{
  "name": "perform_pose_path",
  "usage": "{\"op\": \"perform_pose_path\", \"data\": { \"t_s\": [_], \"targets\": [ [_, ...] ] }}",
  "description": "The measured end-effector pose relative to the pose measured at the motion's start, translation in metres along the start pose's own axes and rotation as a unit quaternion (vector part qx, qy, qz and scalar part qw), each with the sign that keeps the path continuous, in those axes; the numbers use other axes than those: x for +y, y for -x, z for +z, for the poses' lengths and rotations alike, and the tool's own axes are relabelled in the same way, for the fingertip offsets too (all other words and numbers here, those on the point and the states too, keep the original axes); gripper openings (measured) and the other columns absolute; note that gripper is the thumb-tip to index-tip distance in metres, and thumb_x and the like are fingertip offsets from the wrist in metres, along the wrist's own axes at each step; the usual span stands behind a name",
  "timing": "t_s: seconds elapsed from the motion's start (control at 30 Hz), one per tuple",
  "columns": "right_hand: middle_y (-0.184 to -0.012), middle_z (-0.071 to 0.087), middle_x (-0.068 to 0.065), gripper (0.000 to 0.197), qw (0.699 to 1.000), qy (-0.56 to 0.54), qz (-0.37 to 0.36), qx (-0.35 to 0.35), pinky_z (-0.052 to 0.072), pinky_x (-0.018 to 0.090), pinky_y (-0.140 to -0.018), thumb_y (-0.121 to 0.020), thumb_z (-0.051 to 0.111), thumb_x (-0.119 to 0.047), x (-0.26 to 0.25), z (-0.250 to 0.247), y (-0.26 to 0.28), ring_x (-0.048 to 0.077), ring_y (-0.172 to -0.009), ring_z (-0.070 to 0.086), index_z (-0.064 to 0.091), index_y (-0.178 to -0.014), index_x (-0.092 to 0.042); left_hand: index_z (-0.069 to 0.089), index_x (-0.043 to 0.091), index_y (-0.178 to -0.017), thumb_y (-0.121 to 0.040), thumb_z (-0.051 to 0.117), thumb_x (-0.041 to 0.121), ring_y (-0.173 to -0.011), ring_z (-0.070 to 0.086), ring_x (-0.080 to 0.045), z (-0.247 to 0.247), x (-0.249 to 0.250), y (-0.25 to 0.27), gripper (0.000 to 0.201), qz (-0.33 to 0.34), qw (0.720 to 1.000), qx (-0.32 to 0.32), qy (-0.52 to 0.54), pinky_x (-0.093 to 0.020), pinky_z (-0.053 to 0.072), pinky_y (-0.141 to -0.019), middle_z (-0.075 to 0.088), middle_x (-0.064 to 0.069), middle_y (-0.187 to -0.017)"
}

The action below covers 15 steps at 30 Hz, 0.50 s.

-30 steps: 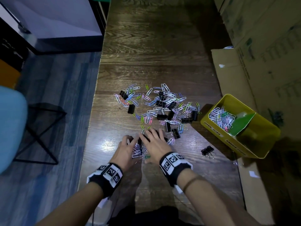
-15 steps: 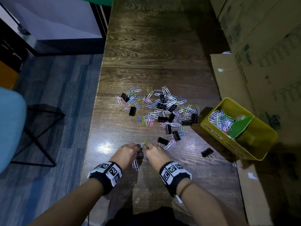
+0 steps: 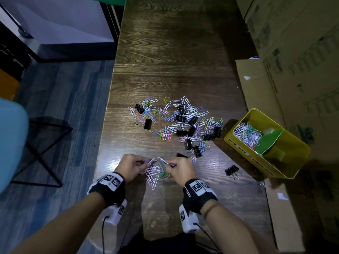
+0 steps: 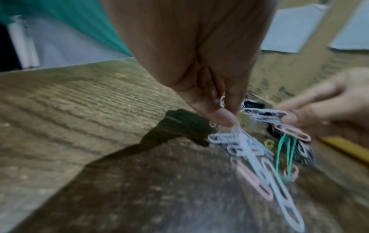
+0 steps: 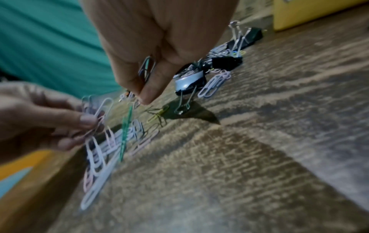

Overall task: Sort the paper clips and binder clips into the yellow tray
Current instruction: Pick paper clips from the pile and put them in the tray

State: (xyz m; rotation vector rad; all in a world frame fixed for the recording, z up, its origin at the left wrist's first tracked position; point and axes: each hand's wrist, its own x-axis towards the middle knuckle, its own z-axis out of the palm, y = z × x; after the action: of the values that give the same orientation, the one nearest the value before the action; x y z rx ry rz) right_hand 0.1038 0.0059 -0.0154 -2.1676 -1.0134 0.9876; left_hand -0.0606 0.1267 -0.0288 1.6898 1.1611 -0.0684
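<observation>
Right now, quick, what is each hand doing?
Left hand: pinching a bunch of paper clips.
Right hand: pinching paper clips from the same bunch.

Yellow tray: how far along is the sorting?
Partly done. The yellow tray already holds a heap of paper clips in one compartment. The left hand and right hand each pinch clips from a tangled bunch. The main pile and a stray binder clip remain.

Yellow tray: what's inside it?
The yellow tray holds a heap of paper clips in its near compartment, beside a green divider. The far compartment looks shadowed; whatever lies under the heap is hidden.
</observation>
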Motion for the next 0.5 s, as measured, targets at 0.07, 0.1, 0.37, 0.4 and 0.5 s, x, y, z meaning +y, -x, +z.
{"op": "perform_pose_path", "data": {
  "t_s": [0.07,0.1,0.37,0.4,0.5],
  "targets": [
    [-0.093,0.074,0.007,0.019,0.996,-0.073,0.042,0.018,0.053,0.028,-0.087,-0.08,0.07,-0.01,0.002,-0.008,-0.001,0.023,-0.085,0.068,0.074,-0.099,-0.012,0.07,0.011,-0.075,-0.072,0.075,0.006,-0.053,0.061,-0.02,-0.005,0.004,-0.001,0.008,-0.053,0.988,0.001,0.143,-0.027,0.054,-0.061,0.068,-0.003,-0.059],
    [-0.091,0.074,0.006,0.019,0.992,-0.115,0.058,0.02,0.055,0.032,-0.085,-0.079,0.072,-0.01,0.002,-0.013,0.0,0.023,-0.085,0.069,0.074,-0.098,-0.012,0.069,0.009,-0.071,-0.07,0.075,0.004,-0.052,0.059,-0.018,-0.007,0.01,0.0,0.008,-0.052,0.982,0.002,0.179,-0.026,0.055,-0.059,0.067,-0.003,-0.058],
    [-0.089,0.072,-0.006,0.022,0.93,-0.352,0.034,0.104,0.055,0.024,-0.08,-0.074,0.075,-0.001,-0.01,-0.096,0.025,0.007,-0.087,0.068,0.073,-0.088,-0.019,0.07,0.002,-0.074,-0.071,0.067,-0.004,-0.049,0.059,-0.011,-0.02,0.117,-0.006,0.007,0.04,0.959,-0.059,0.273,-0.018,0.053,-0.052,0.067,-0.005,-0.059],
    [-0.09,0.072,-0.005,0.022,0.922,-0.368,0.023,0.123,0.054,0.02,-0.077,-0.074,0.075,-0.001,-0.009,-0.109,0.029,0.004,-0.086,0.068,0.073,-0.09,-0.016,0.07,0.003,-0.075,-0.069,0.068,0.0,-0.049,0.059,-0.012,-0.017,0.136,-0.008,0.007,0.059,0.957,-0.076,0.274,-0.019,0.053,-0.052,0.067,-0.005,-0.06],
    [-0.088,0.074,-0.004,0.022,0.895,-0.399,-0.004,0.2,0.054,0.018,-0.072,-0.074,0.074,0.003,-0.001,-0.148,0.04,0.006,-0.082,0.069,0.073,-0.089,-0.013,0.066,-0.003,-0.085,-0.074,0.066,-0.003,-0.051,0.058,-0.012,0.002,0.195,-0.017,0.011,0.101,0.946,-0.122,0.283,-0.019,0.051,-0.052,0.067,-0.003,-0.061]
  ]
}}
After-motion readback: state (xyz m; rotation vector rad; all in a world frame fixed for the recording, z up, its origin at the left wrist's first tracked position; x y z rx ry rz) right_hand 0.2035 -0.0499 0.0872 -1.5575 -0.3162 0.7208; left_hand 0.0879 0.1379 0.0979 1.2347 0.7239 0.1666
